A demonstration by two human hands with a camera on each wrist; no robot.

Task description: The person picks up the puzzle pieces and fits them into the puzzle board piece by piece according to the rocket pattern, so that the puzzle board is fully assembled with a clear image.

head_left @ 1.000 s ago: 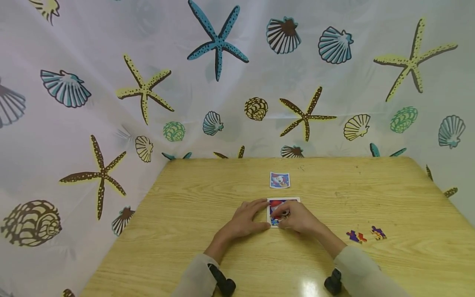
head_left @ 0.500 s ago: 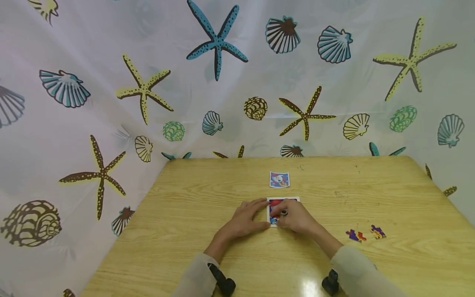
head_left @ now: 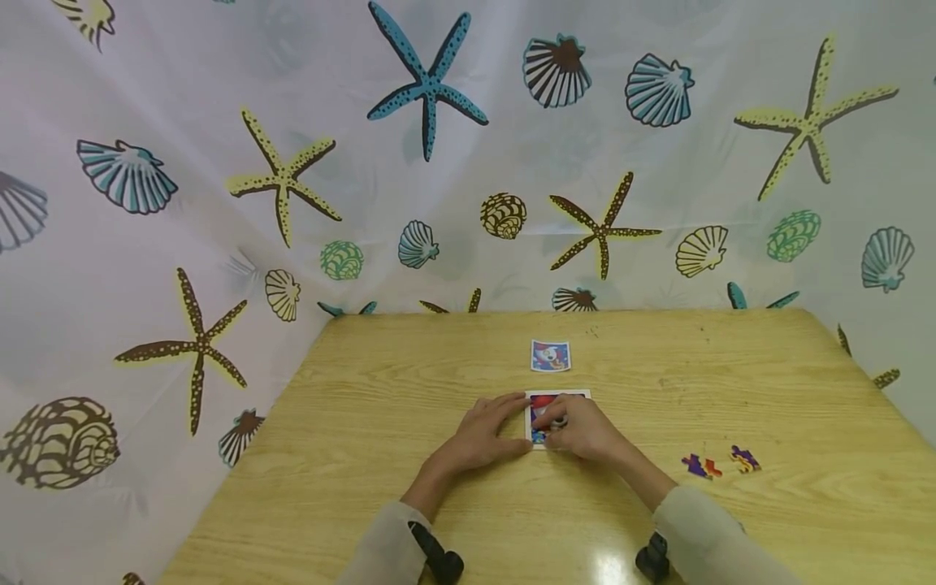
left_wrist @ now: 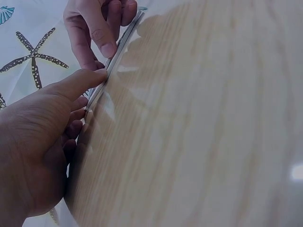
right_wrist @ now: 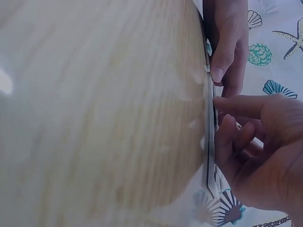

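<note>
A small jigsaw puzzle board (head_left: 537, 402) with a white border and a red, blue and purple picture lies on the table. My left hand (head_left: 483, 431) rests at its left edge, forefinger by the far corner and thumb by the near corner. Over the picture is my right hand (head_left: 585, 429), bent forefinger and thumb touching its left part a little apart; I cannot tell whether a piece is between them. Its palm covers the board's right side. Both wrist views show the board edge-on, with the right hand (right_wrist: 265, 142) at it.
Beyond the board lies a small square picture card (head_left: 550, 356). Loose jigsaw pieces, one purple and red (head_left: 695, 465) and one purple and yellow (head_left: 745, 459), are at the right on the wooden table (head_left: 409, 357). A shell-and-starfish curtain (head_left: 468, 187) stands behind.
The right hand has shifted very slightly left over the board, covering a bit more of the picture. The left hand, the card and the loose pieces stay where they were.
</note>
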